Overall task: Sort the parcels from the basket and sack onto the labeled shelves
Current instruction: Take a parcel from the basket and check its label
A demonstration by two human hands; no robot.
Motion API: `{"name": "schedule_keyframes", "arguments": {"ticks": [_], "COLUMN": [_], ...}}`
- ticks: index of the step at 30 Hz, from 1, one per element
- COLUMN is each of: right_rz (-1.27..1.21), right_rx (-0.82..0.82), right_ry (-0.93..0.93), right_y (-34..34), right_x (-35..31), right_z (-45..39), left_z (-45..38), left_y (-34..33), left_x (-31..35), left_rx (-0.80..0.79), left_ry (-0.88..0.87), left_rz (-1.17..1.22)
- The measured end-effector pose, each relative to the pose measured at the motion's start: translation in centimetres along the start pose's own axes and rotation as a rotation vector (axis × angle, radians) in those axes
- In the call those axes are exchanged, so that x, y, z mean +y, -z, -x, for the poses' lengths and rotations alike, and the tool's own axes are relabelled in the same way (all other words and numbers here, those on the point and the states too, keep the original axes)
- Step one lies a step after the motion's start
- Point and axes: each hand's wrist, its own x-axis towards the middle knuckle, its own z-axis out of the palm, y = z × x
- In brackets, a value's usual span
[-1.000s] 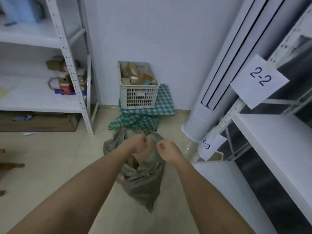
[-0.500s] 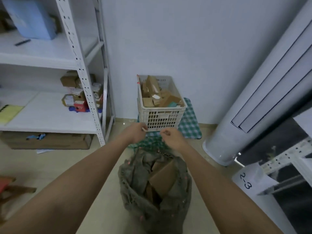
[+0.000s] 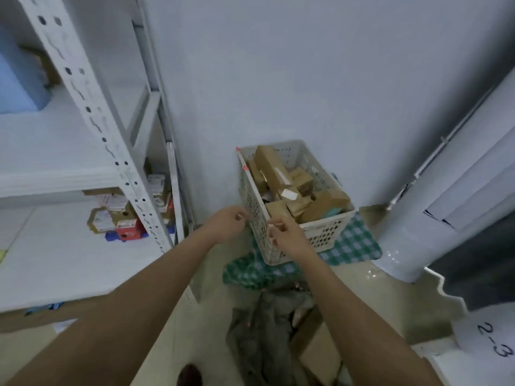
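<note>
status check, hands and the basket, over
Left hand and right hand curled at the white basket's near corner, grip unclear. Basket full of cardboard parcels. Sack open below. Nothing blocking.

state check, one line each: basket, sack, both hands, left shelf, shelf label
Basket: upright on checked cloth, full of brown parcels.
Sack: on floor, mouth open, a parcel showing.
Left hand: raised, fingers curled, contents unclear.
Right hand: pinching something small and white.
Left shelf: holds small boxes.
Label: reads 2-3.
</note>
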Motion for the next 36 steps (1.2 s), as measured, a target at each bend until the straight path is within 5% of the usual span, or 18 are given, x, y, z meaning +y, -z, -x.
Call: {"name": "schedule_keyframes", "arguments": {"ticks": [6, 15, 24, 30, 36], "right_rz": [-0.111, -0.236, -0.228, 0.312, 0.672], "right_rx": [0.129, 0.31, 0.281, 0.299, -0.025], "right_ry": [-0.183, -0.203, -0.217, -0.389, -0.575], "right_y": [-3.1, -1.2, 1.3, 3.2, 4.3], "right_x": [-0.7, -1.7, -2.2, 1.6, 5.0], "right_z": [-3.5, -10.2, -22.8, -28.7, -32.9], "left_z": [-7.3, -15.5, -28.7, -34.1, -36.9], "left_y": [3.8, 4.4, 6.9, 6.1, 5.0], "left_x": [-2.1, -1.8, -0.6, 0.2, -0.5], "left_rx": [-0.079, -0.096, -0.156, -0.207, -0.301], "left_ry": [-0.059, -0.102, -0.072, -0.021, -0.013], "left_rz": [-0.041, 0.06, 0.042, 0.02, -0.019]}}
